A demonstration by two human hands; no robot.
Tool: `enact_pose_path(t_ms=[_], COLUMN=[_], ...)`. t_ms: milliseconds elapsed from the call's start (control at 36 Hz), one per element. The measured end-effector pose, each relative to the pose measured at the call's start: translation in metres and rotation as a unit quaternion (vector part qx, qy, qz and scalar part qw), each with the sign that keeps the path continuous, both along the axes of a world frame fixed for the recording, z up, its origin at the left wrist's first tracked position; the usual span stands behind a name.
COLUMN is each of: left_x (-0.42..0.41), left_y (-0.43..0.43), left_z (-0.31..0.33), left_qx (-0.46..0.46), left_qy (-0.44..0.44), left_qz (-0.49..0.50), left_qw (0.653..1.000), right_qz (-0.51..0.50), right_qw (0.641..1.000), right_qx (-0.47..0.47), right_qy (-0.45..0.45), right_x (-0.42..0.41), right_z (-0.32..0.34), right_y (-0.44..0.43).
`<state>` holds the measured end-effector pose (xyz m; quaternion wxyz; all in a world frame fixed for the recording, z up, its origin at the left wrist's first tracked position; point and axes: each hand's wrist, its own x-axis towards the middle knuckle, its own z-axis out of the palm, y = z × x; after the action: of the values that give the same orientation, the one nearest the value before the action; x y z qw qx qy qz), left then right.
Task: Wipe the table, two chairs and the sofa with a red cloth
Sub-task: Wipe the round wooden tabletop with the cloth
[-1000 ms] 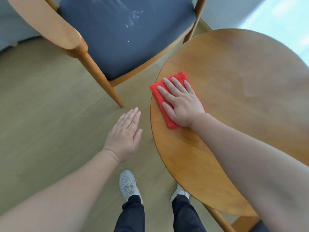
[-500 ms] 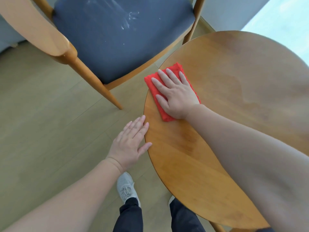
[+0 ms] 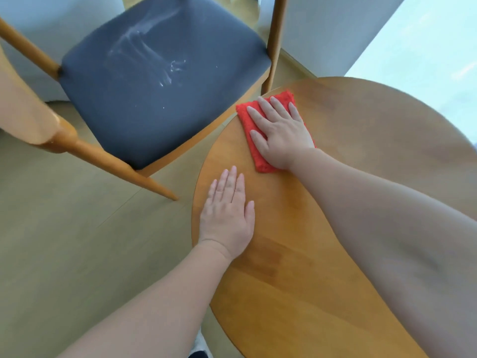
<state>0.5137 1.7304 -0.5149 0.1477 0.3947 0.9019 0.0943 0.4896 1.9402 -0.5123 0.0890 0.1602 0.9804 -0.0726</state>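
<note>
Pale wood-look floor (image 3: 77,241), grey wall behind, bright window area at upper right. Item: round wooden table (image 3: 361,189), top bare apart from the cloth and the hands; faint sheen across it, so wiping appears under way, extent cannot be told. Item: red cloth (image 3: 247,117), folded flat, lying at the table's far-left edge, nearest the chair. Right hand (image 3: 280,130): palm down on the cloth, fingers extended and slightly spread, pressing rather than gripping. Left hand (image 3: 227,215): flat at the table's near-left edge, fingers straight and close together, holding nothing, apparently bracing. Item: wooden chair (image 3: 165,81) with dark padded seat, just beside the table; whitish smears on the seat suggest it is not yet cleaned. Second chair and sofa: not identifiable in view. Judgement: table stage in progress; both chairs and sofa appear outstanding.
</note>
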Motion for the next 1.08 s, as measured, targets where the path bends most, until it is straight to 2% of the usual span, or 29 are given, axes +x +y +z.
enact_pose_path(t_ms=[250,667,833,1083], left_x=[0.003,0.004,0.004,0.003], left_y=[0.037,0.037,0.038,0.04], left_z=[-0.009,-0.01,-0.009,-0.007], left_qx=[-0.033,-0.041,-0.048,-0.058], left_qy=[0.004,0.027,0.027,0.026], left_qz=[0.057,0.053,0.053,0.055], left_qw=[0.998,0.997,0.997,0.996], right_qz=[-0.043,-0.132,-0.14,-0.11], right_qw=[0.999,0.991,0.99,0.994], right_qx=[0.01,0.013,0.006,-0.015], right_qy=[0.011,0.009,0.001,-0.021], right_x=[0.008,0.009,0.022,0.092], right_z=[-0.005,-0.001,-0.001,0.004], right_y=[0.053,0.124,0.114,0.059])
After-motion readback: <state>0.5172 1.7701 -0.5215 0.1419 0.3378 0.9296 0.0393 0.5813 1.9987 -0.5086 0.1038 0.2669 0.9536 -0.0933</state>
